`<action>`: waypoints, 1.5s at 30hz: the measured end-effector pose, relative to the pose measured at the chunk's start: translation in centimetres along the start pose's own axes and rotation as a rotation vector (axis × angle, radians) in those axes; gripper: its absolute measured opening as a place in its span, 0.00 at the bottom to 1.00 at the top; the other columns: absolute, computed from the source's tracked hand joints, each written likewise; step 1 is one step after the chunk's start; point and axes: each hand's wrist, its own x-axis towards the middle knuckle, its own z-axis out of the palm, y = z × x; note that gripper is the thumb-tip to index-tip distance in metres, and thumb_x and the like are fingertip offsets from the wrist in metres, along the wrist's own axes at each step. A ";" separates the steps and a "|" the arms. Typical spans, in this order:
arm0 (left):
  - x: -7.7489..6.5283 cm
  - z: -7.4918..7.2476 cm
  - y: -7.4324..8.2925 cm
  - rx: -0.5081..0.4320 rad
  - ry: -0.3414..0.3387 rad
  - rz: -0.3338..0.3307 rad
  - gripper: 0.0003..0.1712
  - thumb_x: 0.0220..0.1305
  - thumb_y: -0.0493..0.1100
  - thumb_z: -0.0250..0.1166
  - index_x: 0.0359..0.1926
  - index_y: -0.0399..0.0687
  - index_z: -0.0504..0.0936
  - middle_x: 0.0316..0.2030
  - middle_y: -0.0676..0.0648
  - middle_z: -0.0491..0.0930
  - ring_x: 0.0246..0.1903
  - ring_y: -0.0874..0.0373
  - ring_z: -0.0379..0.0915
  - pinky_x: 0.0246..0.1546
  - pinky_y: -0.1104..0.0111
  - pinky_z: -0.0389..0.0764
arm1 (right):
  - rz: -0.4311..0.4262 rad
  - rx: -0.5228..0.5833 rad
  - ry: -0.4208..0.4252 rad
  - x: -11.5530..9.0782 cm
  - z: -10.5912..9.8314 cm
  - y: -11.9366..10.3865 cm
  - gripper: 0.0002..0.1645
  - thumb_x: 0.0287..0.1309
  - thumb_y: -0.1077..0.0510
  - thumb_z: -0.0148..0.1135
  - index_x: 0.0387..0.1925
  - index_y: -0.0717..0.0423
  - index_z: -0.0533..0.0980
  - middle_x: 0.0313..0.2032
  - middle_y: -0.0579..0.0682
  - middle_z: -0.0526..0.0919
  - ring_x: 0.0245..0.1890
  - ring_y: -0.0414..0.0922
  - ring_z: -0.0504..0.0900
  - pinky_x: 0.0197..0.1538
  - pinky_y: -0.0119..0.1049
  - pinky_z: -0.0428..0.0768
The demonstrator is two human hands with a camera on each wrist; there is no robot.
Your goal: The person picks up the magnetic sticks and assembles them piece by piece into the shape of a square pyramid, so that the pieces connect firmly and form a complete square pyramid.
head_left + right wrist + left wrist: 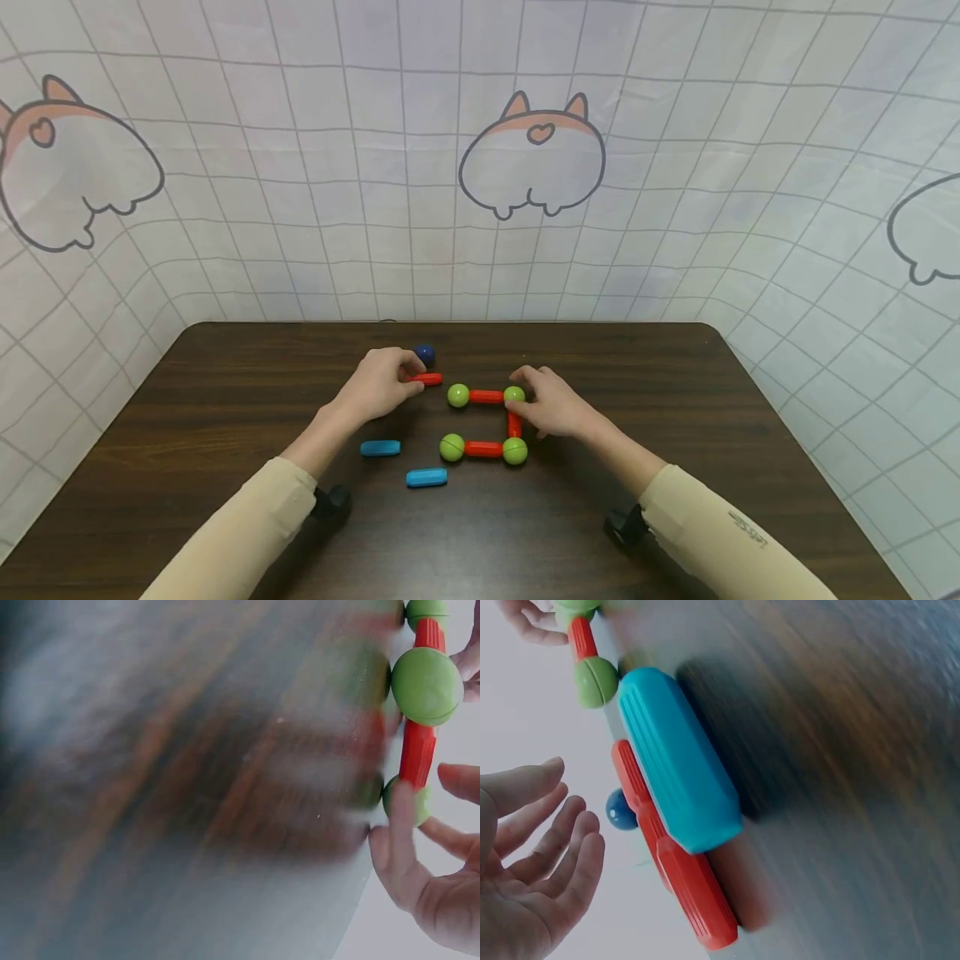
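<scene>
My left hand (382, 379) hovers at a red rod (427, 379); its thumb and fingers are parted, with nothing between them in the left wrist view. Just beyond sits a dark blue ball (424, 355). More red rods (697, 892) lie beside it, mostly hidden by the hand in the head view. My right hand (553, 403) curves its thumb and fingers round a green ball (513, 394), the far right corner of a three-sided frame. Red rods (483, 449) join the frame's green balls (452, 447), and its left side has no rod.
Two light blue rods, one farther left (380, 448) and one nearer me (427, 477), lie apart on the dark wooden table (600, 533). A white gridded cloth (420, 192) hangs behind the table and along both sides.
</scene>
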 end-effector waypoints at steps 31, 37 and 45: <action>3.4 1.9 -1.4 0.073 -0.086 -0.042 0.13 0.66 0.36 0.71 0.50 0.34 0.86 0.47 0.40 0.85 0.47 0.46 0.80 0.48 0.55 0.82 | 0.045 -0.098 0.056 -0.6 -0.8 0.6 0.13 0.66 0.56 0.67 0.45 0.60 0.78 0.30 0.49 0.80 0.24 0.43 0.77 0.32 0.38 0.76; 3.5 2.0 -1.2 0.085 -0.093 -0.035 0.11 0.66 0.36 0.72 0.48 0.37 0.87 0.45 0.42 0.85 0.46 0.47 0.80 0.48 0.55 0.82 | 0.073 -0.079 0.041 -0.9 -0.8 0.6 0.12 0.64 0.54 0.70 0.37 0.56 0.76 0.22 0.47 0.78 0.18 0.42 0.74 0.27 0.35 0.71; 3.5 2.1 -0.9 0.084 -0.094 0.001 0.09 0.63 0.34 0.74 0.44 0.38 0.88 0.39 0.45 0.85 0.41 0.51 0.80 0.46 0.57 0.82 | 0.067 -0.149 0.051 -1.1 -0.6 0.6 0.16 0.63 0.49 0.71 0.31 0.54 0.75 0.21 0.46 0.77 0.20 0.41 0.72 0.26 0.34 0.70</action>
